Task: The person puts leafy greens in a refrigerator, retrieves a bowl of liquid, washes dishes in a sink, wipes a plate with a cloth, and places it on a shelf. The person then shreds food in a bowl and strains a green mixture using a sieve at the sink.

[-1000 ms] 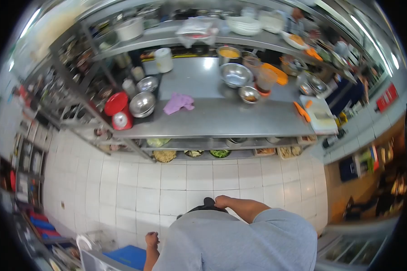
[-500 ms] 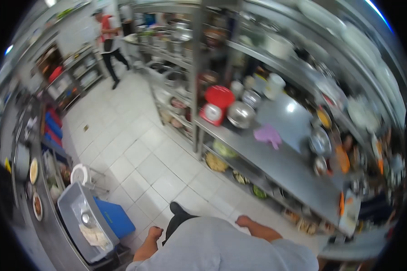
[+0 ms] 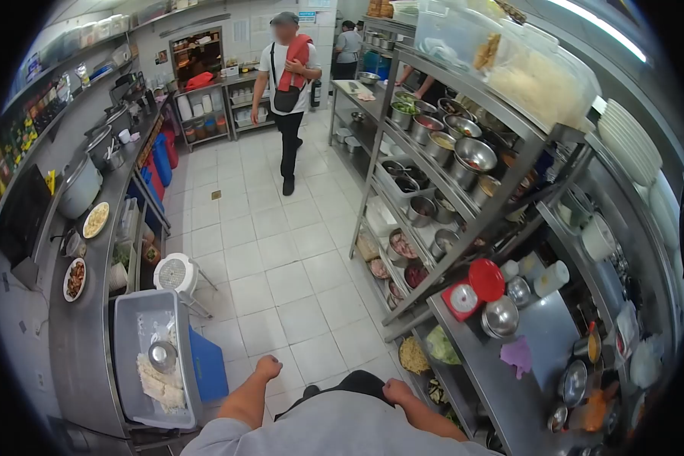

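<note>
My left hand (image 3: 268, 367) hangs in front of my body, its fingers curled, with nothing visible in it. It is nearest to a grey tub (image 3: 121, 342) that holds white rice and a metal bowl (image 3: 162, 356). Low at my right side is my right hand (image 3: 397, 391), also with curled fingers and nothing visible inside. Beyond it stands a steel counter (image 3: 471, 346) with a red scale (image 3: 462, 301), a steel bowl (image 3: 500, 317) and a purple cloth (image 3: 517, 356).
A person (image 3: 287, 91) with a red cloth walks on the tiled floor ahead; another person (image 3: 348, 49) stands farther back. A white stool (image 3: 176, 273) is beside the left counter (image 3: 91, 327). A steel rack (image 3: 425, 258) with food pots stands at the right.
The view has swung right-to-left and levelled, so the tub and rack appear shifted. The walking person appears larger and nearer. Both my hands still hang low with fingers curled.
</note>
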{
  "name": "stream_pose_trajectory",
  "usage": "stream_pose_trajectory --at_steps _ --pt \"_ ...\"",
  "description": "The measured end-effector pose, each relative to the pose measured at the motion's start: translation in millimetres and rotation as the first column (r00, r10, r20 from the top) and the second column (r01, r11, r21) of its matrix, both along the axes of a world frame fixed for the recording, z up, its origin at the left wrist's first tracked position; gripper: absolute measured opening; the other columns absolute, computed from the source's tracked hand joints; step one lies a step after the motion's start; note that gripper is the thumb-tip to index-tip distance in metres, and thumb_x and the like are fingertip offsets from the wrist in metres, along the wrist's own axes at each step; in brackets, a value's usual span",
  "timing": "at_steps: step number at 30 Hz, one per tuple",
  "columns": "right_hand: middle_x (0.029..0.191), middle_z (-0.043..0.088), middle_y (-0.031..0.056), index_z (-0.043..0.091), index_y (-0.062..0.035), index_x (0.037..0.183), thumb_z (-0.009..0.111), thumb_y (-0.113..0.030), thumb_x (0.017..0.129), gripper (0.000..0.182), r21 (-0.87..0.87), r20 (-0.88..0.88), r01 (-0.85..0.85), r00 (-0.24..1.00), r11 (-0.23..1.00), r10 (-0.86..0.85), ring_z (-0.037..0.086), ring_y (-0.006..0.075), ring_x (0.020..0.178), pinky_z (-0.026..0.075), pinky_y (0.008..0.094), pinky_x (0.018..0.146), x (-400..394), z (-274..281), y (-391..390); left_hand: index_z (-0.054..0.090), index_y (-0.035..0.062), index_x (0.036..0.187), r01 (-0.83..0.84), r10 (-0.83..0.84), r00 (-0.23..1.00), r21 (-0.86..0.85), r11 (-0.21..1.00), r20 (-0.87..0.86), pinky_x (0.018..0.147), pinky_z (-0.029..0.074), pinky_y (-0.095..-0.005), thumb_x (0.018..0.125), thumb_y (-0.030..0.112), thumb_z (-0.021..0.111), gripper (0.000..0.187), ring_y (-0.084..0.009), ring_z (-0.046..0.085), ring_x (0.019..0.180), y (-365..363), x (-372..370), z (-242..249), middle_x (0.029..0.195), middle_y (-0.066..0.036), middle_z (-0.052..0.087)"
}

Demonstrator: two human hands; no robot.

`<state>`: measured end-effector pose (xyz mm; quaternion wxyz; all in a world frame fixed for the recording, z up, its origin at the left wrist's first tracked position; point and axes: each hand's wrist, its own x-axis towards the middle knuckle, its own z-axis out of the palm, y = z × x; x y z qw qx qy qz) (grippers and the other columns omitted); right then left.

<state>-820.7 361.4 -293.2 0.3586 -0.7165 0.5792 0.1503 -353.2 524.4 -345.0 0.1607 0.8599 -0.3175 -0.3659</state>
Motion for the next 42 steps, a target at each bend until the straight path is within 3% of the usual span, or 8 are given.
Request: stream_pose_trajectory --at_steps 7,9,15,22,28,32,34,42 --pt "0.118 0.075 0.0207 0.074 -0.0059 0.120 0.060 -0.052 0.099 0.052 0.057 0.041 -0.109 0.993 0.992 0.107 0.072 0.0373 0.107 0.054 0.0488 0.097 47.6 -45.0 -111.5 0.079 -0.0009 0.103 -0.049 0.050 0.999 0.152 0.987 -0.007 0.086 0.059 -0.0420 0.082 0.029 0.075 0.037 -0.0342 0.075 0.093 -29.8 35.8 -27.8 0.097 -0.022 0.078" --pt "0.116 0.075 0.0178 0.074 -0.0054 0.123 0.055 -0.059 0.100 0.061 0.516 0.075 0.370 0.879 0.772 -0.471 0.068 0.0397 0.113 0.055 0.0576 0.094 61.6 -59.0 -154.7 0.079 -0.0011 0.101 -0.098 0.114 0.991 0.220 0.971 -0.062 0.082 0.060 -0.0416 0.082 0.029 0.074 0.035 -0.0328 0.076 0.088 -29.3 20.4 -31.8 0.093 -0.021 0.078" --pt "0.098 0.076 0.0219 0.079 -0.0006 0.097 0.059 -0.057 0.095 0.060 0.169 -0.055 -0.552 0.822 0.817 0.567 0.074 0.0353 0.090 0.057 0.0489 0.091 102.1 -115.9 -338.3 0.081 0.0032 0.096 0.060 -0.022 0.990 0.274 0.960 -0.141 0.094 0.057 -0.0470 0.084 0.036 0.067 0.038 -0.0407 0.072 0.105 -69.8 -2.4 -12.3 0.107 -0.024 0.076" --pt "0.091 0.076 0.0189 0.079 -0.0002 0.099 0.064 -0.047 0.093 0.050 0.208 0.020 -0.601 0.792 0.772 0.611 0.073 0.0332 0.081 0.059 0.0476 0.082 215.4 -89.8 -488.6 0.079 -0.0008 0.097 -0.416 0.416 0.884 0.045 0.908 -0.212 0.083 0.057 -0.0465 0.090 0.033 0.064 0.038 -0.0423 0.073 0.094 -171.4 15.5 -4.4 0.100 -0.026 0.076" --pt "0.122 0.072 0.0116 0.073 -0.0034 0.126 0.065 -0.045 0.095 0.053 0.526 0.247 -0.477 0.878 0.704 0.411 0.071 0.0319 0.096 0.059 0.0505 0.079 338.7 -57.7 -506.4 0.080 0.0033 0.095 -0.139 0.173 0.970 0.197 0.970 -0.168 0.093 0.057 -0.0451 0.087 0.037 0.067 0.037 -0.0418 0.072 0.100 -254.7 89.8 -1.9 0.104 -0.023 0.076" --pt "0.129 0.073 0.0151 0.075 -0.0064 0.126 0.067 -0.044 0.093 0.050 0.322 0.526 -0.777 0.621 0.541 0.581 0.072 0.0327 0.105 0.057 0.0493 0.089 383.9 -271.9 -532.1 0.080 0.0035 0.090 -0.258 0.276 0.931 0.106 0.960 -0.240 0.085 0.058 -0.0446 0.089 0.039 0.062 0.040 -0.0391 0.073 0.093 -302.4 153.9 -29.5 0.097 -0.022 0.076" --pt "0.118 0.076 0.0226 0.077 -0.0035 0.118 0.063 -0.049 0.096 0.052 0.284 0.349 -0.845 0.531 0.453 0.772 0.072 0.0376 0.107 0.054 0.0462 0.096 424.8 -95.9 -569.3 0.079 0.0012 0.091 -0.114 0.115 0.981 0.017 0.993 -0.158 0.080 0.058 -0.0438 0.088 0.037 0.065 0.039 -0.0385 0.073 0.084 -329.0 188.3 -35.5 0.090 -0.021 0.076" --pt "0.127 0.071 0.0246 0.067 0.0033 0.134 0.052 -0.071 0.098 0.084 0.425 0.042 -0.264 0.961 0.866 0.272 0.072 0.0411 0.109 0.060 0.0507 0.087 496.5 -99.2 -704.3 0.078 -0.0010 0.106 -0.342 0.321 0.918 -0.057 0.938 -0.234 0.070 0.059 -0.0375 0.090 0.027 0.072 0.032 -0.0262 0.074 0.078 -438.1 272.5 14.5 0.099 -0.018 0.077"
